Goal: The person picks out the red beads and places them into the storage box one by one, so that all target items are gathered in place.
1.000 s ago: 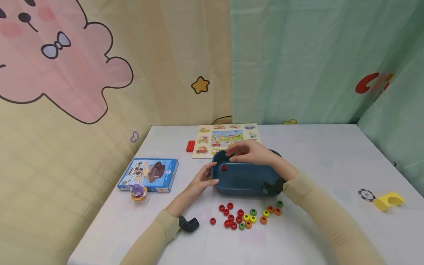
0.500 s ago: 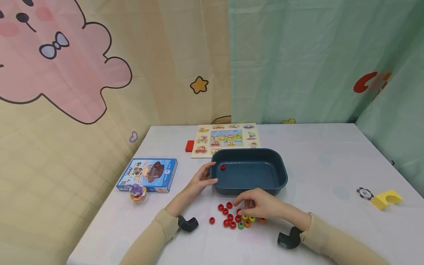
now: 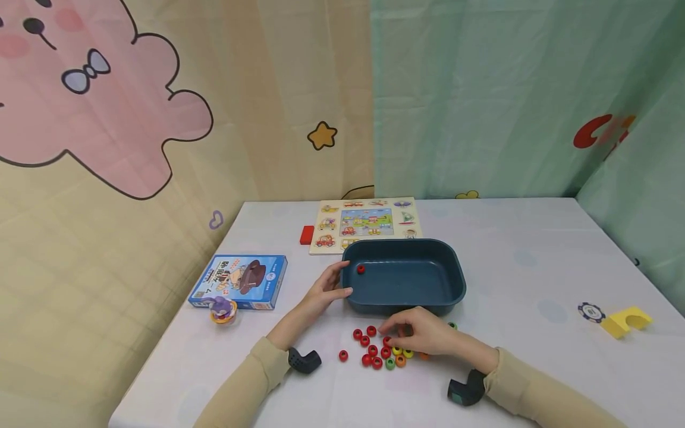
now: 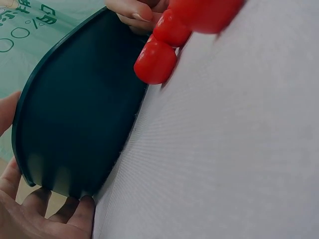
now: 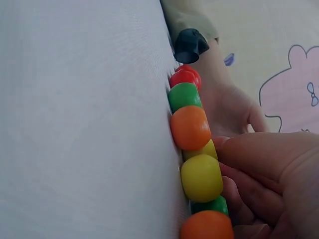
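Observation:
My left hand (image 3: 319, 291) grips the left end of a dark teal tray (image 3: 404, 279), thumb at the near corner and fingers along the end wall. A red bead (image 3: 361, 269) lies inside the tray. My right hand (image 3: 423, 331) is low over the loose beads in front of it, thumb tip beside a red bead (image 3: 387, 342). The right wrist view shows the thumb (image 5: 259, 149) reaching behind a yellow bead (image 5: 202, 178); the other fingertips are hidden, so I cannot tell whether they pinch anything. Several red, yellow, green and orange beads lie around; the right hand covers some.
A wooden picture puzzle (image 3: 369, 217) lies behind the tray, a red block (image 3: 307, 235) beside it. At left are a blue box (image 3: 241, 280) and a small purple toy (image 3: 222, 310). A patterned chip (image 3: 591, 312) and yellow arch block (image 3: 626, 322) lie at right.
My right hand has come from above the tray down to the beads in front, and has barely moved over the last half second. The left hand has stayed at the tray.

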`<action>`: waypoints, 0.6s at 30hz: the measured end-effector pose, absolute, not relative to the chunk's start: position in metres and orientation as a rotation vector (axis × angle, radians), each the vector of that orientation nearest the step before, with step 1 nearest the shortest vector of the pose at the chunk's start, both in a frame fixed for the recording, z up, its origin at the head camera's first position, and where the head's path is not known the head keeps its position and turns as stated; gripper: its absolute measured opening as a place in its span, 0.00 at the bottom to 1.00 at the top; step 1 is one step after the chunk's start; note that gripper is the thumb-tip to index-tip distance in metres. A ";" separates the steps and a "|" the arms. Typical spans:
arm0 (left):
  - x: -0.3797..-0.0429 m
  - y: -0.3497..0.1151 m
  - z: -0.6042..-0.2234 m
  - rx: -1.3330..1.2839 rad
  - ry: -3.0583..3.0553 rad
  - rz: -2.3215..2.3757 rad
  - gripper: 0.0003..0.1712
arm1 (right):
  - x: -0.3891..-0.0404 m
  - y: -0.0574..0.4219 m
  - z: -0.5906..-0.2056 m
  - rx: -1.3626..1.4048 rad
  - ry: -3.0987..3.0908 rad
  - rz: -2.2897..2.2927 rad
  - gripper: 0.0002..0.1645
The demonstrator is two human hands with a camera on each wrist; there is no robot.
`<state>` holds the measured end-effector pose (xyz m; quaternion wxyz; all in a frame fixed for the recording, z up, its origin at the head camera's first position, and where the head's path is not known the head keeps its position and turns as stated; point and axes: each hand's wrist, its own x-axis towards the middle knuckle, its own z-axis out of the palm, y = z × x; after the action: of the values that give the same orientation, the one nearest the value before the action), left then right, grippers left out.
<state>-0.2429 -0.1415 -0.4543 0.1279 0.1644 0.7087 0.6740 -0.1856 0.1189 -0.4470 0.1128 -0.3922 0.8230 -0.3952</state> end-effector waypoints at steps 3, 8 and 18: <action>-0.243 -0.141 -0.454 0.476 2.061 1.957 0.36 | -0.185 0.118 -0.448 -1.132 2.419 -1.154 0.14; -0.242 -0.141 -0.453 0.475 2.061 1.964 0.36 | -0.184 0.116 -0.449 -1.100 2.439 -1.135 0.13; -0.243 -0.141 -0.453 0.462 2.039 1.958 0.36 | -0.183 0.115 -0.449 -1.090 2.465 -1.168 0.13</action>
<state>-0.2432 -0.1412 -0.4531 0.1380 0.1596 0.7051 0.6770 -0.1827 0.1146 -0.4489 0.1017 -0.3691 0.8348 -0.3956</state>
